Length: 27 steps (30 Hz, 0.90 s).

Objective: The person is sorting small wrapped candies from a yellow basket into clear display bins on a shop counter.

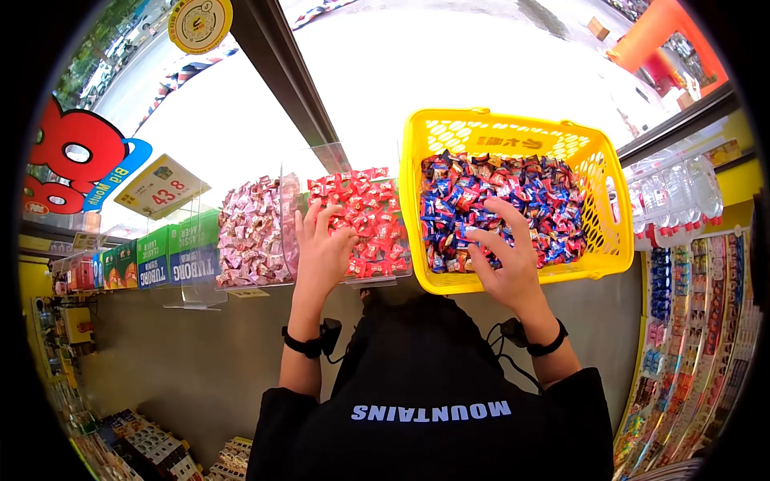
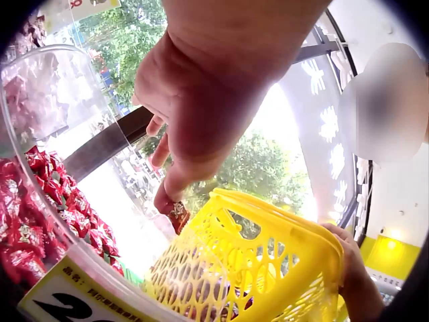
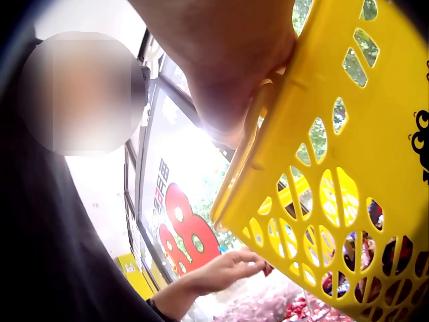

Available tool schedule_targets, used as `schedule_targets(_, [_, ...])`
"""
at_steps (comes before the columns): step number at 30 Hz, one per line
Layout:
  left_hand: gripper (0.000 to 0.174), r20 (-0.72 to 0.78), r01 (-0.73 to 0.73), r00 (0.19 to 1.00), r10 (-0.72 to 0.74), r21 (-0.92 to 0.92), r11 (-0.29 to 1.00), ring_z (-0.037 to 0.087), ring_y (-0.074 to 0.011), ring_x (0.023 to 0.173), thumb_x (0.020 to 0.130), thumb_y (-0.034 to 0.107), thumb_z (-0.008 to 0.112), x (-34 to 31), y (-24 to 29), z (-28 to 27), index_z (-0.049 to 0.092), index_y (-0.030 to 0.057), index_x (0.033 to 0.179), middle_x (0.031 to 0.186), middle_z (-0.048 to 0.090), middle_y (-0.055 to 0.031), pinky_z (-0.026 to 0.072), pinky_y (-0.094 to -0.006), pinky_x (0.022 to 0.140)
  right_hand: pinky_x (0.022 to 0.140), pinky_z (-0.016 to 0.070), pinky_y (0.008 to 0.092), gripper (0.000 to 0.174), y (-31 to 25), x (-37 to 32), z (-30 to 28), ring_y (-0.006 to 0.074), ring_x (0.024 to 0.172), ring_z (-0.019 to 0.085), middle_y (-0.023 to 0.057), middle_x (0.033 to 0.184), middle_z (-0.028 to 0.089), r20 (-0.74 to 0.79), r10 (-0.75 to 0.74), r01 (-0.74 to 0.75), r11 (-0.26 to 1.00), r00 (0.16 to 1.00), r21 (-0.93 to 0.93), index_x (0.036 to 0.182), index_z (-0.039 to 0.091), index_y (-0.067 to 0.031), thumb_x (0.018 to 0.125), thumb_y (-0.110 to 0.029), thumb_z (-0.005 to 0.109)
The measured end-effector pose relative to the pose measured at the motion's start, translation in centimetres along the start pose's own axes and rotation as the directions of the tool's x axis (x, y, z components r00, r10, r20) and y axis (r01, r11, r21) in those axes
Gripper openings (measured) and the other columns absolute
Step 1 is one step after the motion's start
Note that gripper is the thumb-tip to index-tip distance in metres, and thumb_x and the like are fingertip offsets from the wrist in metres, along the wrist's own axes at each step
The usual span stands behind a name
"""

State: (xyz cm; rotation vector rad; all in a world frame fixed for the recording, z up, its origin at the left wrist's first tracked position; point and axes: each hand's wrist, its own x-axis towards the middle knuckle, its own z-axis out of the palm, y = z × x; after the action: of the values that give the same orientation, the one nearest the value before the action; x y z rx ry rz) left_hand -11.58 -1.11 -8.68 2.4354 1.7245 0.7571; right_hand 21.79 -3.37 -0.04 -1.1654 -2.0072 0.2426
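Observation:
My left hand is over the clear bin of red-wrapped candies. In the left wrist view this hand pinches one red-wrapped candy at its fingertips, beside the yellow basket. My right hand reaches over the near rim of the yellow basket, thumb and fingers apart above blue, red and dark wrapped candies. Nothing shows in its grip. In the right wrist view the basket wall hides the fingers of the right hand.
Left of the red candies stands a clear bin of pink-wrapped candies, then green Tuborg boxes and a price sign. Bottles stand right of the basket. A window lies behind; stocked shelves are at far right.

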Motion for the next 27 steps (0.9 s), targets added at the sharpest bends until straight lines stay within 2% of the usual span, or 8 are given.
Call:
schedule_targets(2, [0.012,0.134,0.011,0.991,-0.013,0.018,1.000,0.040,-0.0392,0.149,0.088,0.023,0.084,-1.3,-1.2,1.9,0.079,0.0128,0.090,0.143,0.058,-0.0090,0.0226,-0.0681,0.126,0.114,0.0476,0.0523,0.025,-0.1,0.1,0.0,0.0422,0.137,0.057,0.0186,0.143,0.059,-0.001,0.016,-0.016,1.000,1.000,0.001,0.107,0.075,-0.0071,0.083,-0.002,0.079])
schedule_targets(3, [0.018,0.175,-0.002,0.985,0.000,0.010,1.000,0.039,-0.0380,0.149,0.088,0.031,0.084,-2.0,-2.1,3.3,0.080,0.0132,0.088,0.143,0.059,-0.0086,0.0208,-0.0692,0.126,0.114,0.0473,0.0523,0.025,-0.2,0.1,0.0,0.0423,0.137,0.056,0.0187,0.144,0.059,0.000,0.023,-0.023,1.000,1.000,-0.004,0.107,0.076,-0.0074,0.083,-0.002,0.079])
schedule_targets(7, [0.025,0.327,0.102,0.939,-0.108,0.036,0.994,0.038,-0.0374,0.150,0.086,0.038,0.084,-2.1,-1.7,4.6,0.081,0.0142,0.093,0.145,0.059,-0.0092,0.0184,-0.0674,0.128,0.114,0.0474,0.0523,0.024,-0.2,-0.1,0.1,0.0427,0.137,0.057,0.0191,0.143,0.060,0.008,0.021,-0.020,0.999,1.000,-0.047,0.106,0.075,-0.0076,0.083,-0.002,0.079])
schedule_targets(10, [0.028,0.243,0.080,0.964,-0.112,0.140,0.987,0.040,-0.0376,0.150,0.086,0.039,0.084,-2.5,-2.0,5.4,0.081,0.0155,0.101,0.146,0.059,-0.0102,0.0188,-0.0661,0.128,0.114,0.0479,0.0522,0.023,-0.3,-0.2,0.1,0.0429,0.136,0.057,0.0191,0.142,0.060,0.002,0.016,-0.016,0.998,1.000,-0.067,0.105,0.075,-0.0077,0.083,-0.003,0.079])
schedule_targets(11, [0.033,0.242,0.102,0.961,-0.137,0.150,0.983,0.041,-0.0379,0.150,0.087,0.037,0.083,-2.6,-2.0,5.5,0.079,0.0164,0.112,0.148,0.059,-0.0114,0.0204,-0.0644,0.128,0.113,0.0480,0.0521,0.023,-0.3,-0.3,0.2,0.0428,0.136,0.057,0.0191,0.142,0.060,0.000,0.015,-0.015,0.997,1.000,-0.074,0.105,0.075,-0.0077,0.083,-0.003,0.080])
schedule_targets(16, [0.042,0.103,0.092,0.990,-0.091,-0.005,0.996,0.043,-0.0384,0.148,0.091,0.029,0.079,-2.0,-0.6,4.1,0.072,0.0155,0.131,0.150,0.057,-0.0126,0.0247,-0.0629,0.127,0.110,0.0502,0.0501,0.024,-0.3,-0.4,0.2,0.0399,0.132,0.060,0.0175,0.138,0.062,0.007,-0.007,0.007,0.995,1.000,-0.095,0.104,0.074,-0.0086,0.082,-0.005,0.081])
schedule_targets(22, [0.048,-0.112,-0.096,0.991,0.072,-0.220,0.971,0.046,-0.0402,0.147,0.093,0.025,0.079,1.7,4.1,-0.8,0.068,0.0141,0.138,0.150,0.056,-0.0136,0.0286,-0.0638,0.125,0.109,0.0493,0.0497,0.028,-0.2,0.6,-0.7,0.0363,0.128,0.061,0.0147,0.135,0.064,0.206,-0.045,0.067,0.993,0.977,-0.098,0.111,0.073,-0.0109,0.085,-0.013,0.081])
schedule_targets(27, [0.054,-0.094,-0.276,0.961,0.260,-0.332,0.902,0.041,-0.0416,0.151,0.088,0.034,0.082,4.6,8.3,-3.1,0.068,0.0152,0.137,0.155,0.053,-0.0156,0.0259,-0.0636,0.128,0.109,0.0489,0.0496,0.039,1.6,3.8,-4.1,0.0363,0.128,0.060,0.0141,0.135,0.064,0.447,-0.038,0.124,0.979,0.894,-0.164,0.126,0.072,-0.0121,0.089,-0.022,0.082])
